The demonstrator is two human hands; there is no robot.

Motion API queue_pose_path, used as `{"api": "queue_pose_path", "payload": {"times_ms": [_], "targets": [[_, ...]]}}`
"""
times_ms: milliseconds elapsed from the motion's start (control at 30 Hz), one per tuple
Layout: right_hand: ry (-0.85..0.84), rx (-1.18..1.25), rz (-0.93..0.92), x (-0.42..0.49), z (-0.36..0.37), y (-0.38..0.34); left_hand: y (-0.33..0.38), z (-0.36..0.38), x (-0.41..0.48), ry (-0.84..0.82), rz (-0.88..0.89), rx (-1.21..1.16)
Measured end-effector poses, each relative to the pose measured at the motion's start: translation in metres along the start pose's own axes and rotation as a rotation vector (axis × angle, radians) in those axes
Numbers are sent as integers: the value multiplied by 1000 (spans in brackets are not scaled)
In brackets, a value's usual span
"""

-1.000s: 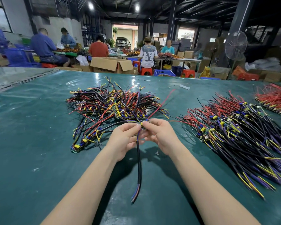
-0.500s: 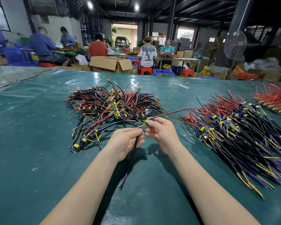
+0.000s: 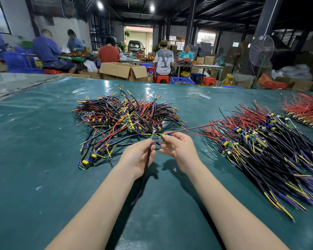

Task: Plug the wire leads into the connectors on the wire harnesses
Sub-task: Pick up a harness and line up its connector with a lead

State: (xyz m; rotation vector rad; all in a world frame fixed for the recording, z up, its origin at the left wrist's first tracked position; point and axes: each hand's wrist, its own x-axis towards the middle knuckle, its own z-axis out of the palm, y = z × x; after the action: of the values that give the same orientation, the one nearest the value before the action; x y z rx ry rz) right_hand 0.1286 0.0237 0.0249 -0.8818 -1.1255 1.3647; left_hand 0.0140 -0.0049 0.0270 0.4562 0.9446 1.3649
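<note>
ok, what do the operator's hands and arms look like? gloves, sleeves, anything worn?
No gloves: left hand and right hand show no rings, tape or finger cots. The left forearm and right forearm are bare down to the frame's edge: no sleeves, watch, wrist strap or markings in view.

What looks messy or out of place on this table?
The middle heap of black, red and yellow wires is tangled, ends pointing every way, while the right-hand wire heap lies combed one way. A small white scrap lies loose near the right hand.
</note>
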Motion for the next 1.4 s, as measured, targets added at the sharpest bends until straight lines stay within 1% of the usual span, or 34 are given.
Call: {"api": "queue_pose_path", "payload": {"times_ms": [100,167,267,400,500,600,667,767,833,933,1033,1133,1233,1300,1400], "targets": [[21,8,-1,0,-2,0,0,0,-2,-70,30,153],[14,1,-29,1,-3,-1,1,-1,-2,-70,38,202],[-6,-23,-65,1,-2,-1,2,-4,-2,-59,98,314],[-30,-40,-75,0,-2,-1,3,-6,-1,-106,73,377],[-39,-45,-79,-1,0,-1,3,-7,0,-63,90,384],[13,-126,-94,-1,0,2,-1,-5,2,1,133,397],[52,-142,-110,0,0,2,-2,-1,1,17,103,406],[41,-90,-103,1,-1,1,4,0,0,4,-55,341],[26,-84,-92,0,-2,1,8,-1,0,-29,-121,322],[42,-97,-113,1,-5,-1,7,-1,-2,-119,-149,439],[22,-142,-153,1,-6,-3,7,-2,-2,-141,-95,526],[-40,-218,-167,-1,-4,-3,5,-5,0,-53,70,671],[-55,-182,-121,-1,-4,-5,1,-5,1,-5,232,790],[-33,-151,-64,-1,-5,-6,-2,-4,2,-17,281,865],[-23,-184,8,0,-8,-6,-6,-2,2,-71,335,936]]}}
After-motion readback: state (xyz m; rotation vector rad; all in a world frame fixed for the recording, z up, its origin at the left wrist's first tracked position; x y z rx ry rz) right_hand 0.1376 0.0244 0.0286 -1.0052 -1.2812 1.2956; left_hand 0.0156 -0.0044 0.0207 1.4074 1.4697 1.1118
